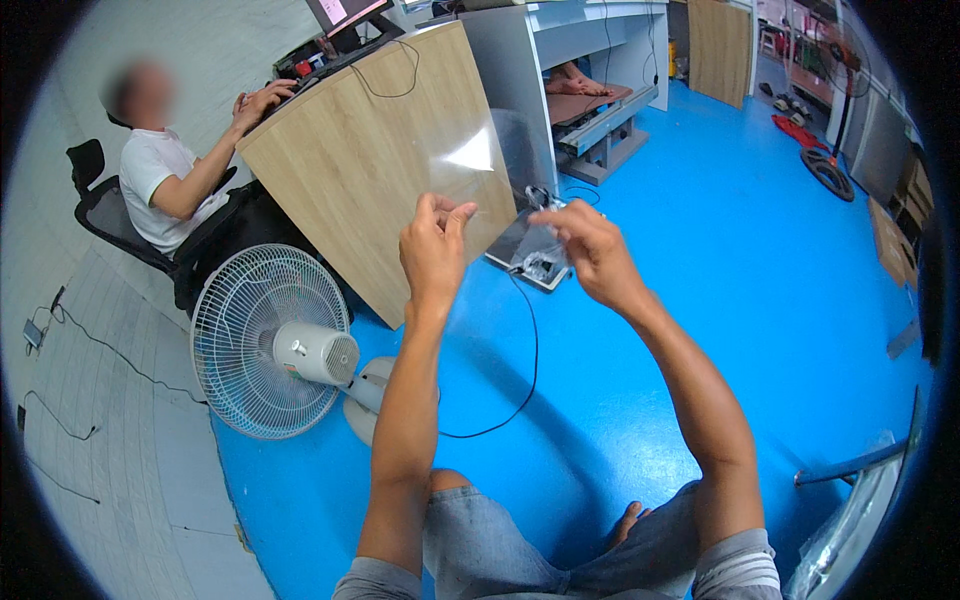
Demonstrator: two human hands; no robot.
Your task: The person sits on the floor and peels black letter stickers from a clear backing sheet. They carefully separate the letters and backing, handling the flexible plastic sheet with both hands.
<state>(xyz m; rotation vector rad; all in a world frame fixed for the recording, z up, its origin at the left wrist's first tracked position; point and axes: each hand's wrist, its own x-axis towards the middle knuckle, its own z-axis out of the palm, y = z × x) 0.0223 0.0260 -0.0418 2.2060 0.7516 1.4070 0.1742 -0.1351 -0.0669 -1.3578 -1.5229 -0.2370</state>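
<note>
Both forearms are bare up past the elbow, with no watch, glove or ring to be seen on the left hand [436,250] or the right hand [590,250]. Grey shorts [500,555] cover the thighs; they look like denim, though the cloth is hard to tell.

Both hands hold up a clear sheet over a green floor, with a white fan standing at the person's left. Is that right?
Not quite: the floor is blue, not green, as the head view shows. The rest stands: the left hand and right hand hold up a clear sheet, and a white fan stands at the person's left.
</note>
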